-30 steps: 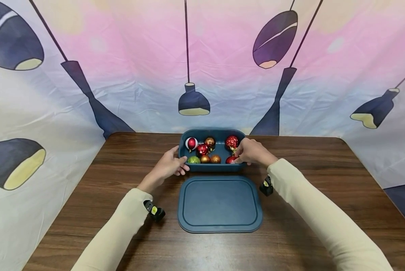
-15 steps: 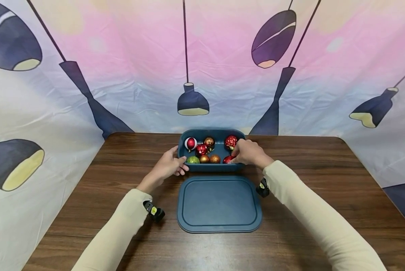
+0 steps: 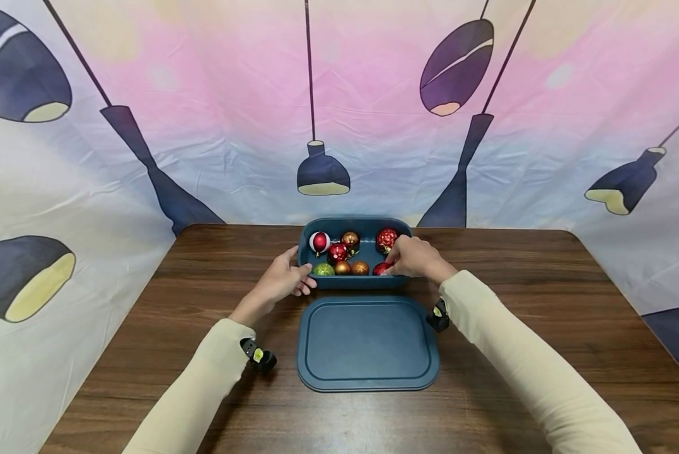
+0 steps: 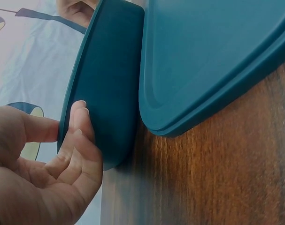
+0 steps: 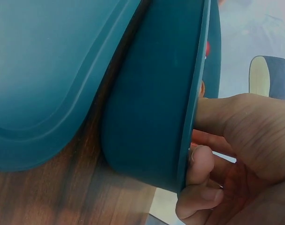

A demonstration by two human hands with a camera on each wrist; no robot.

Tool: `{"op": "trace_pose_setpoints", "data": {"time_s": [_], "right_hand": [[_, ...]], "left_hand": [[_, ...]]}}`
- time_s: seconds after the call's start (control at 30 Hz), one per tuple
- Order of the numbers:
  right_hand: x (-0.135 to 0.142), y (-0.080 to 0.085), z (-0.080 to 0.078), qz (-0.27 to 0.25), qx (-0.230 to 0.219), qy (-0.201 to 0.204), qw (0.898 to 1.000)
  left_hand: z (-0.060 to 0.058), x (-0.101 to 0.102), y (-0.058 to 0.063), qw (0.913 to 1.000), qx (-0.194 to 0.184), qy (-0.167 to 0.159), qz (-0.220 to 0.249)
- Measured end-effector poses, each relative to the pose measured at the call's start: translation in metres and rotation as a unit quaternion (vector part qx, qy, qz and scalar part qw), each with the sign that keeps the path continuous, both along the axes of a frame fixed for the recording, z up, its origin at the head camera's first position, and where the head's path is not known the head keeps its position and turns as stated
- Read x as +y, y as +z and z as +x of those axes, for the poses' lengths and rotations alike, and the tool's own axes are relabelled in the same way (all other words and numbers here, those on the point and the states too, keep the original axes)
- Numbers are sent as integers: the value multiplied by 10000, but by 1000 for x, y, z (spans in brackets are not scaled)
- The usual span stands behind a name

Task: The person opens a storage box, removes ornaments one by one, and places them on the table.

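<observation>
A dark teal box (image 3: 356,283) near the table's back edge holds several Christmas baubles. My left hand (image 3: 282,275) grips its left end, with the rim between thumb and fingers (image 4: 83,157). At the right end my right hand (image 3: 420,257) reaches over the rim and pinches a red bauble (image 3: 381,269) in the front right corner, its fingers hiding part of it. Behind lies a glittery red bauble (image 3: 386,238). Toward the left are a red-and-white bauble (image 3: 319,241), a dotted red one (image 3: 337,253), a green one (image 3: 323,270) and several gold or copper ones (image 3: 360,268).
A flat teal lid (image 3: 367,343) lies on the wooden table (image 3: 521,302) just in front of the box. Behind the table hangs a cloth (image 3: 248,126) printed with lamps. A small black camera sits at each wrist.
My right hand has shifted slightly left inside the box, and the red bauble at its fingertips has moved left with it. The left hand keeps its place on the box.
</observation>
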State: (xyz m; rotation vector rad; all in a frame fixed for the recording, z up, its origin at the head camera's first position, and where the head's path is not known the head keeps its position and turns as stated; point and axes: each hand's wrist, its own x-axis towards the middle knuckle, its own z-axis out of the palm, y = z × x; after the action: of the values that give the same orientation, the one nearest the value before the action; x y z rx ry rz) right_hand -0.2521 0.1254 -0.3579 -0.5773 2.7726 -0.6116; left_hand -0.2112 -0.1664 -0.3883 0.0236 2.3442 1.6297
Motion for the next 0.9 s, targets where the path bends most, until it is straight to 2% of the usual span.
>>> {"op": "trace_pose_setpoints", "data": {"time_s": [0.23, 0.47, 0.7, 0.9], "right_hand": [[-2, 0, -1, 113, -40, 68, 9999], [-1, -2, -1, 151, -82, -36, 9998], [1, -1, -1, -79, -182, -75, 9998], [3, 3, -2, -409, -538, -236, 9974]], "left_hand": [[1, 0, 0, 10000, -15, 1, 57], [2, 0, 1, 9999, -77, 18, 130], [1, 0, 0, 9998, -75, 18, 194], [-2, 0, 0, 9997, -109, 46, 215]]}}
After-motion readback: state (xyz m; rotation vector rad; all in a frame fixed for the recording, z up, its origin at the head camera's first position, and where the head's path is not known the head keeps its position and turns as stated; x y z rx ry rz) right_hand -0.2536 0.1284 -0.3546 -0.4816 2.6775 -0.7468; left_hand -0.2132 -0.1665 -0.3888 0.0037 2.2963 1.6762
